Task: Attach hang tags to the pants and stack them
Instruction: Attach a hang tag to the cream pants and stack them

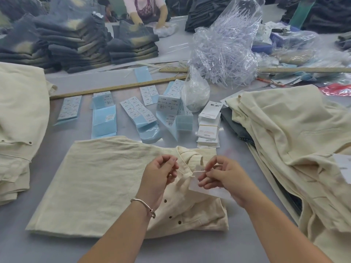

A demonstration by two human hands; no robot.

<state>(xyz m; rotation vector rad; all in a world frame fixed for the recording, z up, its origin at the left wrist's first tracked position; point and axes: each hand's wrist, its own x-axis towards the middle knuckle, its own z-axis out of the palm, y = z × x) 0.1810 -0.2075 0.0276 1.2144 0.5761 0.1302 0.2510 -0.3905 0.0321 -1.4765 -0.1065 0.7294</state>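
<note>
on the grey table (57, 249), both grips pinch a hang tag (204, 188) (stickers (167, 105) read "1103#").

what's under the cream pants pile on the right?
A dark denim garment sticks out from under the cream pants pile at its left edge. How far it runs underneath, or what else is there, is covered.
</note>
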